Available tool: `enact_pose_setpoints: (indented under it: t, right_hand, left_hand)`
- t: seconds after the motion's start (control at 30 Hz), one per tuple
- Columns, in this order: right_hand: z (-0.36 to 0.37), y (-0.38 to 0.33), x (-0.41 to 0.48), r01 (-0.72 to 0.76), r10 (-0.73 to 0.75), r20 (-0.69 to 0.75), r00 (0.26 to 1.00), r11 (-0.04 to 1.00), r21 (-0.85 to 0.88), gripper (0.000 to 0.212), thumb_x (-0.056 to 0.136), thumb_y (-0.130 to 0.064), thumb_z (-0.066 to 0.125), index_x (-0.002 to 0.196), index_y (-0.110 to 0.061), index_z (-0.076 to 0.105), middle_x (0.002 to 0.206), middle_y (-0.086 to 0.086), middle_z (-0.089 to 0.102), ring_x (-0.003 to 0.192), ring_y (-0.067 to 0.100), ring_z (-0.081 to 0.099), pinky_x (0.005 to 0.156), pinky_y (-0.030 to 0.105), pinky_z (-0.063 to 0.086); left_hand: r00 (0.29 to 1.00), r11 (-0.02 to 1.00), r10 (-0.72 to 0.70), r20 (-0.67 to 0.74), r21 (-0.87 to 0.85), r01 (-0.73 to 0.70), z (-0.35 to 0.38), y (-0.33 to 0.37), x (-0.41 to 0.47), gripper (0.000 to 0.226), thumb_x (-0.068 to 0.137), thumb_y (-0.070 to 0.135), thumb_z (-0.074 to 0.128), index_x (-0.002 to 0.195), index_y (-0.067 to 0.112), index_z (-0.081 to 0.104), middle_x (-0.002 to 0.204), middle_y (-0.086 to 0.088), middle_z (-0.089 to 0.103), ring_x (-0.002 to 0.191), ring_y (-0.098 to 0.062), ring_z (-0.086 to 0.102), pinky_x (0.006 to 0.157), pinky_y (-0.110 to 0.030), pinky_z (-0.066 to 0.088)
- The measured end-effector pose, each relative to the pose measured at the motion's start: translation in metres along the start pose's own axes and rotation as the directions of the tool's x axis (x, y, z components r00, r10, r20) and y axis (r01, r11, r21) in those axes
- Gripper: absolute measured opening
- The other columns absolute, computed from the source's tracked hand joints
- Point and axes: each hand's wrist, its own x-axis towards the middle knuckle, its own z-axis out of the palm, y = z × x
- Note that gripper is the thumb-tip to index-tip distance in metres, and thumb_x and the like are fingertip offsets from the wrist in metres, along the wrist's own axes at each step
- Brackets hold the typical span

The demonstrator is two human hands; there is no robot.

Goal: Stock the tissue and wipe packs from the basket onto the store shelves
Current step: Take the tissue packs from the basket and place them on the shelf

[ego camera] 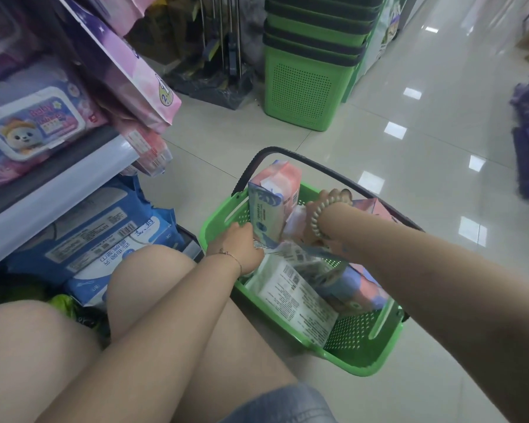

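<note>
The left hand (pixel 239 250) clamps a glossy blue-and-pink pack (pixel 269 209) in the perforated green plastic basket (pixel 361 369). The right hand (pixel 319 219) hides its fingers. A white-lidded wipes pack (pixel 34 126) reads "Baby".

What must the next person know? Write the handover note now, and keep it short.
Left hand grips the lower end of the upright pink-and-blue pack in the green basket on the floor.
Right hand reaches in behind that pack; its fingers are hidden.
Also in the basket: a white pack and a pink-purple pack, lying down.
Done: the shelves on the left hold wipe packs.
Left: lift this pack out, shelve it, then the others.
</note>
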Motion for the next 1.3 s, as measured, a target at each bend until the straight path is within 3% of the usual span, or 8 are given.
enact_pose_setpoints:
  t: [0.07,0.17,0.4,0.53,0.77,1.03,1.17,1.3]
  right_hand:
    - [0.01,-0.008,0.012,-0.178,0.173,-0.101,0.98,0.983,-0.047,0.038,0.09,-0.03,0.047,0.127,-0.019,0.05,0.13,0.012,0.049,0.118,0.03,0.047,0.087,0.042,0.037]
    - [0.028,-0.008,0.024,-0.22,0.212,-0.189,0.959,0.975,-0.021,0.043,0.096,-0.031,0.044,0.135,-0.014,0.045,0.138,0.012,0.046,0.126,0.032,0.041,0.098,0.048,0.033]
    - [0.063,-0.049,0.026,0.176,-0.247,-0.374,0.894,0.961,-0.214,0.064,0.086,-0.033,0.064,0.143,-0.019,0.038,0.145,0.01,0.038,0.133,0.029,0.034,0.108,0.048,0.034]
    - [0.083,-0.08,0.031,0.397,-0.427,-0.231,0.874,0.903,-0.168,0.068,0.086,-0.032,0.066,0.146,-0.023,0.035,0.146,0.006,0.037,0.134,0.026,0.031,0.111,0.048,0.032]
    - [0.098,-0.1,0.048,0.412,-0.416,0.029,0.909,0.883,-0.224,0.119,0.067,-0.022,0.082,0.154,-0.034,0.001,0.162,0.005,-0.006,0.148,0.029,-0.01,0.119,0.053,0.009]
    - [0.091,-0.089,0.045,0.405,-0.412,0.0,0.911,0.896,-0.182,0.116,0.048,-0.02,0.093,0.143,-0.017,0.026,0.137,0.008,0.047,0.129,0.029,0.045,0.107,0.049,0.035]
    - [0.083,-0.068,0.036,0.399,-0.411,-0.003,0.912,0.886,-0.235,0.098,0.075,-0.033,0.081,0.151,-0.032,0.02,0.146,0.009,0.035,0.135,0.03,0.034,0.105,0.053,0.035]
    - [0.086,-0.055,0.024,0.34,-0.346,0.009,0.938,0.917,-0.209,0.127,0.043,-0.035,0.095,0.145,-0.037,0.02,0.146,0.003,0.028,0.137,0.03,0.026,0.103,0.058,0.034]
  left_hand:
    - [1.0,1.0,0.002,0.012,-0.001,-0.002,0.001,0.0,-0.001,0.033,0.09,0.035,0.055,0.119,0.021,0.048,0.125,-0.005,0.046,0.103,-0.026,0.055,0.089,-0.039,0.05]
    - [1.0,1.0,-0.004,0.023,-0.001,0.004,0.002,0.0,0.0,0.033,0.091,0.034,0.055,0.119,0.02,0.048,0.125,-0.006,0.045,0.103,-0.026,0.055,0.09,-0.041,0.05]
    - [1.0,1.0,0.005,0.011,0.018,-0.006,0.004,0.006,0.002,0.031,0.091,0.034,0.056,0.117,0.021,0.047,0.12,-0.004,0.046,0.096,-0.024,0.056,0.084,-0.041,0.052]
    - [1.0,1.0,0.017,-0.021,0.016,-0.017,0.006,0.008,0.002,0.032,0.091,0.034,0.056,0.118,0.021,0.044,0.121,-0.003,0.047,0.097,-0.024,0.057,0.084,-0.043,0.053]
    - [0.999,0.999,0.033,-0.04,0.005,-0.033,0.005,0.006,0.003,0.033,0.092,0.033,0.056,0.119,0.019,0.044,0.121,-0.005,0.046,0.1,-0.024,0.055,0.08,-0.04,0.051]
    - [0.998,0.999,0.036,-0.056,0.02,-0.035,0.006,0.003,0.004,0.035,0.092,0.031,0.057,0.122,0.018,0.043,0.125,-0.005,0.044,0.101,-0.024,0.054,0.08,-0.041,0.053]
    - [0.996,1.0,0.025,-0.083,0.004,-0.025,0.005,-0.003,0.005,0.037,0.091,0.033,0.057,0.122,0.016,0.046,0.127,-0.006,0.044,0.101,-0.026,0.056,0.084,-0.044,0.053]
    - [0.995,0.999,0.029,-0.091,-0.018,-0.031,0.007,-0.006,0.002,0.035,0.089,0.033,0.059,0.119,0.018,0.046,0.124,-0.005,0.043,0.096,-0.024,0.056,0.083,-0.045,0.053]
